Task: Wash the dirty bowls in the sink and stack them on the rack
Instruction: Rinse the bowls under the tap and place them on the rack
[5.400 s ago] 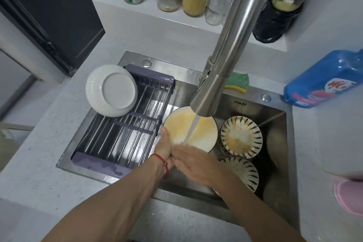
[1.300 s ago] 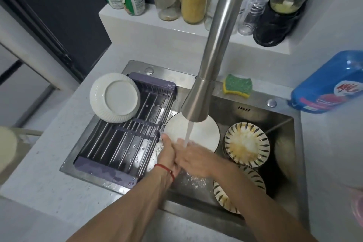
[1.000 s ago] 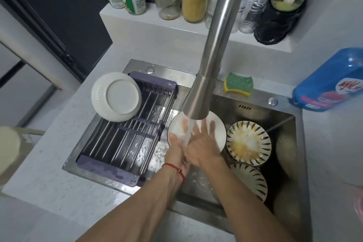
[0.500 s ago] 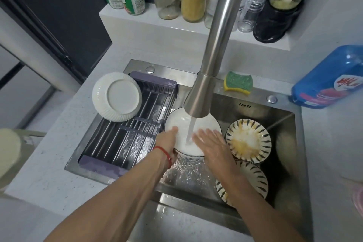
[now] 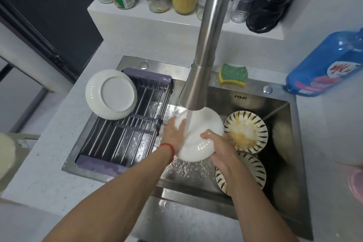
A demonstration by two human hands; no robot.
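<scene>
Water [image 5: 190,122] is poured from the tap [image 5: 198,82] onto a white bowl [image 5: 198,139], which is held tilted over the sink [image 5: 279,102], just right of the rack [image 5: 125,135]. The bowl is gripped at its left edge by the left hand [image 5: 173,135], fingers laid on its upturned surface, and at its right edge by the right hand [image 5: 220,145], fingers curled round the rim. A red band [image 5: 169,148] is worn on the left wrist. Two striped bowls are left in the sink's right half: one smeared yellow [image 5: 246,132] just beside the white bowl, another [image 5: 249,171] near the front edge, partly hidden by the right forearm. A ribbed white bowl [image 5: 111,94] is leaned upside down at the rack's back left corner. A sponge [image 5: 233,74] is laid on the sink's back edge.
</scene>
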